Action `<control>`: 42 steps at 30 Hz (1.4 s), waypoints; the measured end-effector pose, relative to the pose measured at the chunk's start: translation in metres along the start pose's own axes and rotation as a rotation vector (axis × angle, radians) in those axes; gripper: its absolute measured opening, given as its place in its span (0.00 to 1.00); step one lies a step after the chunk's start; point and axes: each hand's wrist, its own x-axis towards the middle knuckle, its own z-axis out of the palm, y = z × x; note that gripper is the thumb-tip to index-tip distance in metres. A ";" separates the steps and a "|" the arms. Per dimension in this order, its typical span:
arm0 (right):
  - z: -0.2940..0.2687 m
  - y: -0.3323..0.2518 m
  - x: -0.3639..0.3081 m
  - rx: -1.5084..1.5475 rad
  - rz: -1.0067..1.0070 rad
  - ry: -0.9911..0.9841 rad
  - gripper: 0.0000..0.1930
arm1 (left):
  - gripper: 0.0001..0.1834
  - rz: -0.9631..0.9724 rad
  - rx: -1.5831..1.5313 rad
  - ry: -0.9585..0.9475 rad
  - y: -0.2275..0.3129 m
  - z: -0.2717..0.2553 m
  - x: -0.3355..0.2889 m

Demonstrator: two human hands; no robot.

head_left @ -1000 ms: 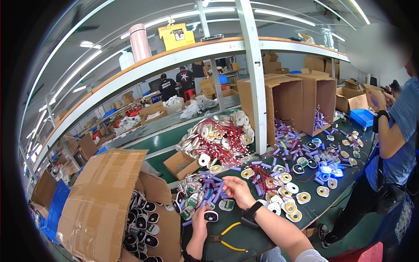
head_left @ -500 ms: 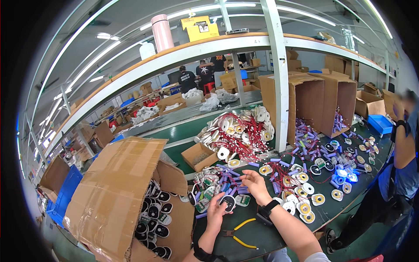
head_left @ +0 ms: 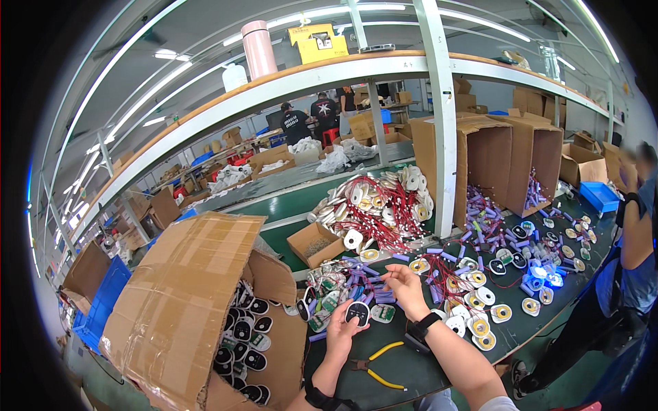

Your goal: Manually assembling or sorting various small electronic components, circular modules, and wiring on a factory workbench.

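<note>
In my left hand (head_left: 338, 335), fingers closed round its edge, is a rounded black-faced unit (head_left: 357, 313) with a white rim. My right hand (head_left: 406, 288) is up and to the right of it, thumb and fingers pinched together over a heap of purple cylindrical cells (head_left: 358, 279); whatever is between those fingertips is too small to make out. Green circuit boards in white housings (head_left: 382, 314) lie among the cells beside both hands. Pliers with yellow handles (head_left: 386, 350) rest spread on the dark table, below the hands.
A large cardboard box (head_left: 171, 301) at the left holds several black-faced units (head_left: 255, 361). Beyond the hands are a small carton (head_left: 330, 254) and a pile of white discs with red wires (head_left: 391, 212). Wired coils (head_left: 473, 301) spread rightward. A co-worker (head_left: 634, 240) stands far right.
The unit in my left hand has tipped so its black face shows more fully. My right hand stays pinched in nearly the same place. The whole view has shifted slightly.
</note>
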 end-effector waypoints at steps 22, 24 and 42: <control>-0.018 0.004 0.009 0.498 0.246 0.015 0.12 | 0.23 0.036 -0.001 0.063 0.008 0.004 -0.001; -0.019 0.006 0.009 0.512 0.271 0.040 0.12 | 0.23 0.010 0.002 0.018 0.005 -0.001 -0.001; -0.013 -0.004 0.006 -0.178 0.014 -0.136 0.12 | 0.10 0.003 0.008 0.234 -0.003 -0.010 0.002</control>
